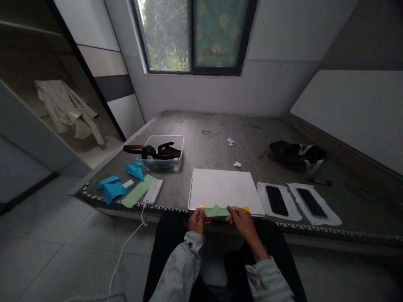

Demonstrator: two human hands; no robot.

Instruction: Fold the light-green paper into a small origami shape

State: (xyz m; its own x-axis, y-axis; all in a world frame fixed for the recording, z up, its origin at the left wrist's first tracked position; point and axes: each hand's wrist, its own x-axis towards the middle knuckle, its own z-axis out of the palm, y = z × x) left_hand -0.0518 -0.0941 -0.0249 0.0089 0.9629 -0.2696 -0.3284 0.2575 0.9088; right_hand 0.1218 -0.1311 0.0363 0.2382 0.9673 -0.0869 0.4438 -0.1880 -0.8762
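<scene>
Both hands are engaged on 1 green strip [217, 211]. The left hand [197, 221] grasps its left end between thumb and fingers; the right hand [242, 221] grasps its right end. The strip is held roughly level at the near edge of the mattress [204, 153], in front of the near side of a white box [223, 186]. Contact between strip and box cannot be determined. A yellow patch [246, 209] shows just beside the right hand.

The white box lies flat along the middle of the near edge. To its right, 2 dark phones [277, 200] lie face up, each on its own white sheet [294, 209], in the direction of the near right corner.

To the left, a white power strip [153, 191] lies by the near edge, its cable [126, 243] hanging over that edge. Just beside it lies a second green piece [138, 191]. Blue pieces [111, 189] and a small white object [128, 183] lie near the near left corner.

Farther in from the left edge stands a clear container [160, 166] bearing dark straps [151, 152]. Near the mattress middle are 2 crumpled white scraps [237, 164]. A dark strapped item [294, 154] lies toward the right edge; its type is unclear.
</scene>
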